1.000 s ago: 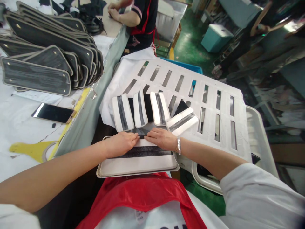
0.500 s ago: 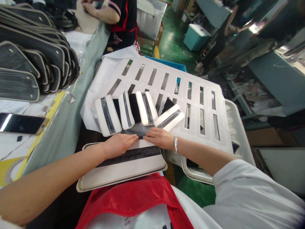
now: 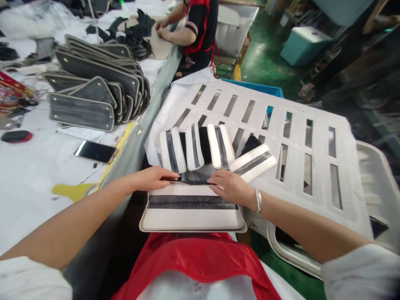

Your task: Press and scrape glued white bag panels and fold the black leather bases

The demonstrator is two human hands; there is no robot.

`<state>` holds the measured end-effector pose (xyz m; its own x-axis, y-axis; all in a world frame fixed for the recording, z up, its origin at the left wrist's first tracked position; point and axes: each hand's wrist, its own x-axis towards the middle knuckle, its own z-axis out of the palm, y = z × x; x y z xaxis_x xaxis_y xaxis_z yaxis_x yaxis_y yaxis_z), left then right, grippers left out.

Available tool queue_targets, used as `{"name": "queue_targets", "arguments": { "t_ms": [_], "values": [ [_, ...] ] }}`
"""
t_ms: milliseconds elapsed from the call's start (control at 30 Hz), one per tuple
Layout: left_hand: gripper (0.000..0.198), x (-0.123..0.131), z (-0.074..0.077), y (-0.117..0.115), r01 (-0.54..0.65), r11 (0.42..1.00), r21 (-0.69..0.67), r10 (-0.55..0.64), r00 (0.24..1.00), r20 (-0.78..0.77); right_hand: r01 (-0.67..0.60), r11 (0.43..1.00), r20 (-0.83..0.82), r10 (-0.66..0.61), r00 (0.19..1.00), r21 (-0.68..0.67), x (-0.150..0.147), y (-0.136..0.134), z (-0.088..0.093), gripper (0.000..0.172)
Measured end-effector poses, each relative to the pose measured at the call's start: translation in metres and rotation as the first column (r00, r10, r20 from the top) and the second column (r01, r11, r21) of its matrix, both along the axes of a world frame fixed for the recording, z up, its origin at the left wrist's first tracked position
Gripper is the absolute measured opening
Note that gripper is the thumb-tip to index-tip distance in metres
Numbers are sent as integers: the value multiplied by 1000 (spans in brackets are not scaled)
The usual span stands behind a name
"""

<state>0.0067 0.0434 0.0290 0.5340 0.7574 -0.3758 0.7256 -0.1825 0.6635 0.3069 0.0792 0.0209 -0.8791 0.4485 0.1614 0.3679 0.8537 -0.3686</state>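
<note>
A white panel with a dark stripe (image 3: pixel 192 218) lies crosswise in front of my red apron. Along its far edge runs a thin black strip (image 3: pixel 195 182). My left hand (image 3: pixel 153 178) pinches the strip's left end, fingers pressed together. On the strip's right part, my right hand (image 3: pixel 229 185) has its fingers closed on it, a silver bracelet at the wrist. Just beyond my hands, several smaller white pieces with dark stripes (image 3: pixel 221 146) are fanned out on the white slotted board (image 3: pixel 321 146), black material showing between them.
Dark grey panels (image 3: pixel 83 111) are stacked on the left table, near a phone (image 3: pixel 95 151). A person in black and red (image 3: pixel 200 33) works at that table's far end. A white bin (image 3: pixel 371 166) stands under the board's right side.
The view has turned left, so things appear farther right. My hands have moved apart along the black strip, showing more of it between them.
</note>
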Motion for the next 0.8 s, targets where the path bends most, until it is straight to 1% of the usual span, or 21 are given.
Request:
{"name": "queue_targets", "arguments": {
  "t_ms": [67, 133, 200, 267, 333, 433, 533, 600, 633, 700, 800],
  "values": [
    [41, -23, -3, -7, -151, 987, -48, 154, 986, 60, 13, 999, -94, -17, 995, -46, -27, -1, -4, 23],
    [38, -32, -9, -16, -237, 971, -24, 238, 964, 117, -8, 998, -117, 1, 993, -59, -53, -4, -8, 23],
    [38, -31, -16, -23, -274, 961, 29, 265, 949, 172, -41, 999, -107, 37, 994, -37, -73, -7, -11, 22],
    [37, -29, -21, -29, -267, 954, 136, 240, 953, 187, -65, 998, -92, 65, 994, 11, -83, -9, -14, 24],
    [34, -30, -25, -32, -192, 939, 287, 153, 976, 154, -72, 995, -91, 78, 993, 66, -87, -10, -17, 25],
    [30, -38, -28, -33, -21, 886, 463, -10, 998, 66, -79, 987, -89, 92, 992, 139, -86, -11, -19, 24],
    [31, -45, -26, -32, 178, 815, 551, -164, 984, -75, -125, 972, -35, 135, 990, 198, -85, -12, -19, 24],
    [34, -45, -22, -32, 324, 757, 567, -246, 946, -212, -164, 962, 20, 163, 986, 218, -85, -12, -16, 24],
    [36, -44, -20, -33, 384, 729, 567, -269, 922, -279, -179, 958, 51, 171, 984, 223, -86, -12, -15, 25],
    [39, -41, -17, -37, 457, 683, 570, -272, 883, -382, -200, 952, 118, 176, 977, 230, -88, -14, -12, 25],
    [39, -37, -15, -46, 475, 638, 606, -239, 870, -431, -224, 941, 203, 175, 964, 255, -95, -19, -10, 26]
  ]
}}
